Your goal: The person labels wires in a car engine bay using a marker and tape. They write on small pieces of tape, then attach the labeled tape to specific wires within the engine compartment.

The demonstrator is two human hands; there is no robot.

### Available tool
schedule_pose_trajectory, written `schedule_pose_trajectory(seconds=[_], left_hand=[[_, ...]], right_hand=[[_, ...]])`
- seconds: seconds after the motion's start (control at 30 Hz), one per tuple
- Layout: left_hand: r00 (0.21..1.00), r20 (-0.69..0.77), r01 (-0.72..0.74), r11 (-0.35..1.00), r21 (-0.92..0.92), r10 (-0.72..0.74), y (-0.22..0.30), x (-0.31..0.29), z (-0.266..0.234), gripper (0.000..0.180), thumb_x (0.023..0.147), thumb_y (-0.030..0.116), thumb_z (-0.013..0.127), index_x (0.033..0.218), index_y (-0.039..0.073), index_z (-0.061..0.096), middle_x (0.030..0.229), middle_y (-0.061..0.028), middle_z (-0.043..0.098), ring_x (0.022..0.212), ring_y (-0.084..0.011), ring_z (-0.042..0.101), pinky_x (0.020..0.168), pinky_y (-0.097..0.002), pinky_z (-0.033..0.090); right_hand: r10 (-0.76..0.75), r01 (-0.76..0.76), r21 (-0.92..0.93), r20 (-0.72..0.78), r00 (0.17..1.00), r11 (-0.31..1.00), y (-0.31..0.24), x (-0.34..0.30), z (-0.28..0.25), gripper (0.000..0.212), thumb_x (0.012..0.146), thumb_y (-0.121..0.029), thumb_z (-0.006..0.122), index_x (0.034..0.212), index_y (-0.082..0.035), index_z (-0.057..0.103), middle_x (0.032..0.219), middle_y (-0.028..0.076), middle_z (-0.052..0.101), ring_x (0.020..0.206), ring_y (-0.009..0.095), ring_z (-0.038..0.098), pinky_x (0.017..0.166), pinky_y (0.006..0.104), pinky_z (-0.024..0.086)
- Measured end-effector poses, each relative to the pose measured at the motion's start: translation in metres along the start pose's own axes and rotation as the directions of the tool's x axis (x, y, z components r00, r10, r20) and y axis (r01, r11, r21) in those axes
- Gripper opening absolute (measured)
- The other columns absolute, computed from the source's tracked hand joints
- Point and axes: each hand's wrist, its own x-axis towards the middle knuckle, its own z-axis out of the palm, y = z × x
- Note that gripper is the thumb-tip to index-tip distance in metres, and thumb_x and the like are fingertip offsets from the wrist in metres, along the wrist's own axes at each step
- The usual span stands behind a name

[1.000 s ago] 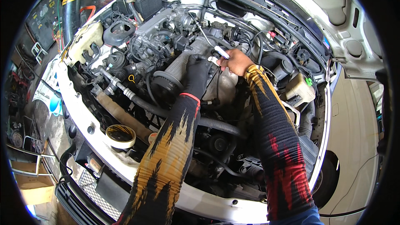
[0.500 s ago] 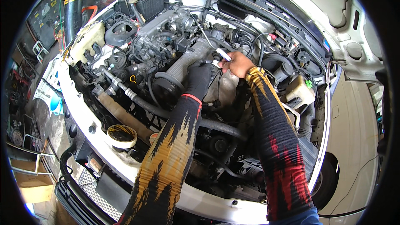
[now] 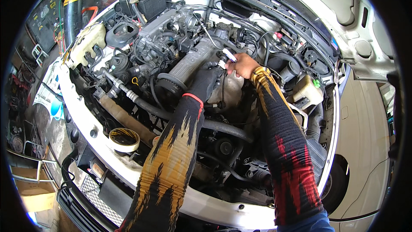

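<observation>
My left hand, in a black glove, reaches over the engine. Its fingers are closed beside a white tape tag on a dark wire; the glove hides much of the grip. My bare right hand pinches a white marker pen, which tilts just above the tag. Directly left of the hands lies the ribbed metal engine cover. Below them is a dull metal heat shield.
A roll of masking tape rests on the white front edge of the engine bay. A thick black hose crosses beneath my forearms. The car battery sits far left, a pale fluid reservoir right. The raised hood borders the right.
The view has shifted slightly. My left hand has eased a little down and left, baring more of the white tag. The right hand keeps hold of the marker pen.
</observation>
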Motion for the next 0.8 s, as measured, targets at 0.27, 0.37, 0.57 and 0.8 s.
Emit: schedule_pose_trajectory(seconds=[0.27,0.37,0.57,0.8], left_hand=[[0.994,-0.099,-0.045,0.995,0.087,0.053,-0.005,0.020,-0.001,0.006,0.098,0.009,0.060,0.102,0.013,0.059,0.078,-0.0006,0.061,0.060,-0.0091,0.053,0.049,-0.0258,0.041],[0.985,-0.134,-0.094,0.991,0.094,0.106,-0.012,0.026,-0.003,0.006,0.098,0.008,0.060,0.102,0.011,0.058,0.077,-0.0007,0.061,0.057,-0.0095,0.052,0.047,-0.0262,0.040],[0.972,-0.122,-0.185,0.976,0.115,0.199,-0.016,0.034,-0.003,0.010,0.095,0.006,0.062,0.103,0.009,0.057,0.077,-0.0011,0.060,0.058,-0.0095,0.053,0.049,-0.0261,0.043],[0.992,-0.002,-0.130,0.989,-0.069,0.130,-0.015,0.024,-0.002,0.010,0.095,0.004,0.060,0.104,0.008,0.059,0.079,-0.0009,0.061,0.066,-0.0103,0.058,0.056,-0.0258,0.046]], right_hand=[[0.173,-0.181,-0.017,-0.215,0.961,0.983,0.000,0.007,0.006,0.031,0.089,-0.021,0.074,0.082,0.009,0.071,0.068,0.011,0.069,0.051,0.020,0.064,0.047,0.0341,0.050],[0.235,-0.144,0.384,-0.202,0.951,0.912,-0.006,0.001,0.004,0.014,0.086,-0.011,0.070,0.091,0.002,0.067,0.071,0.007,0.064,0.047,0.013,0.054,0.038,0.0280,0.036],[0.230,-0.128,0.509,-0.143,0.963,0.851,-0.024,-0.010,0.012,0.013,0.089,-0.013,0.069,0.093,-0.001,0.070,0.072,0.005,0.063,0.045,0.010,0.049,0.037,0.0270,0.031],[0.297,-0.197,0.751,0.001,0.955,0.630,-0.010,-0.001,0.030,0.008,0.095,-0.010,0.061,0.094,-0.004,0.066,0.072,0.005,0.064,0.053,0.013,0.051,0.042,0.0279,0.034]])
